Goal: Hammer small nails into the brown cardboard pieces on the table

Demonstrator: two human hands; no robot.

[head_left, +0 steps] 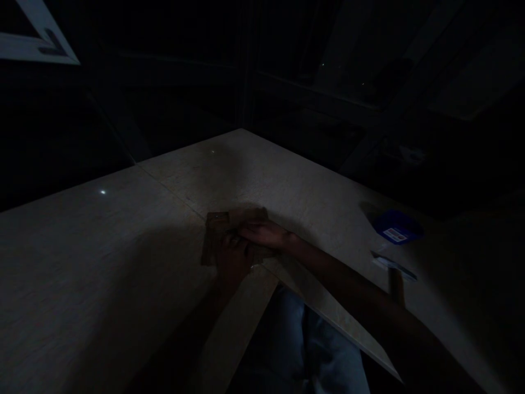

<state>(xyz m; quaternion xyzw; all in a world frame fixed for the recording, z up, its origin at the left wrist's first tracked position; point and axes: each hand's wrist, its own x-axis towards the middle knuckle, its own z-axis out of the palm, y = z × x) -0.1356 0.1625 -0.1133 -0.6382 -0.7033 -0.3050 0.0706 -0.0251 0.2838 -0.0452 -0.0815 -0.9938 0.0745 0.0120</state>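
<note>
Flat brown piece [210,246], hands [266,234] atop, mottled tabletop [270,169]

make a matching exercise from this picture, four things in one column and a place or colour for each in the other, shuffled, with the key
1. container
2. tool
3. flat brown item
4. trousers

a. under the left hand and right hand
b. at the picture's bottom edge
c. deep blue, labelled
d. brown-handled, picture's right side

Pairs: 1-c, 2-d, 3-a, 4-b
</note>
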